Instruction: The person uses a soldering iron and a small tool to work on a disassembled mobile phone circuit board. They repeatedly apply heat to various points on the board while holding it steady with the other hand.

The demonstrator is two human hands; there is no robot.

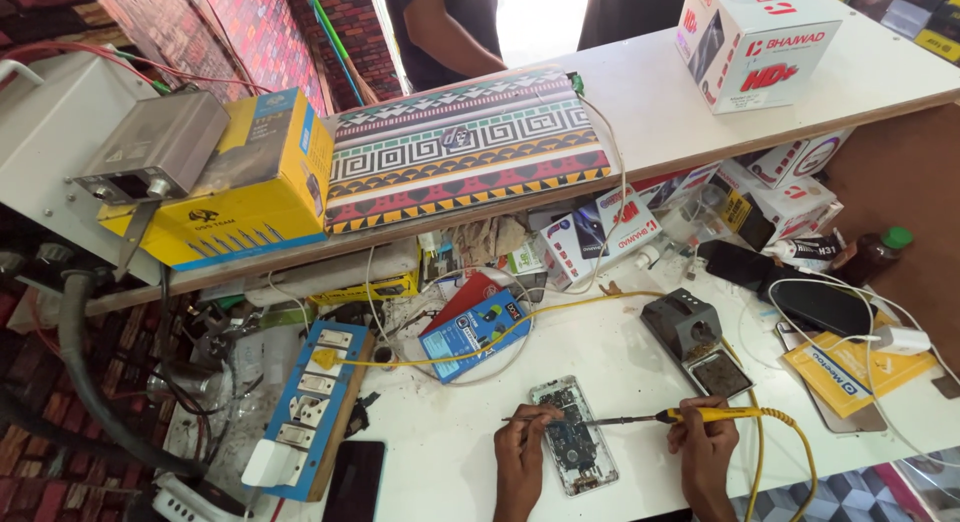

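From the head view, the opened phone (573,435) lies near the bench's front edge. The right hand (706,444) is clamped on a yellow soldering iron (690,416); the left hand (522,440) pinches thin wire (525,418). Best keep the tip steady, touching only the joint.

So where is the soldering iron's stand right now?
The dark soldering stand sits on the white table, just above the right hand holding the yellow soldering iron, right of the opened phone.

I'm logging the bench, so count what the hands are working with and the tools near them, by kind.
Soldering iron: 1
Opened phone: 1
Tweezers: 1
Iron stand: 1
Switch board: 1
Total: 5
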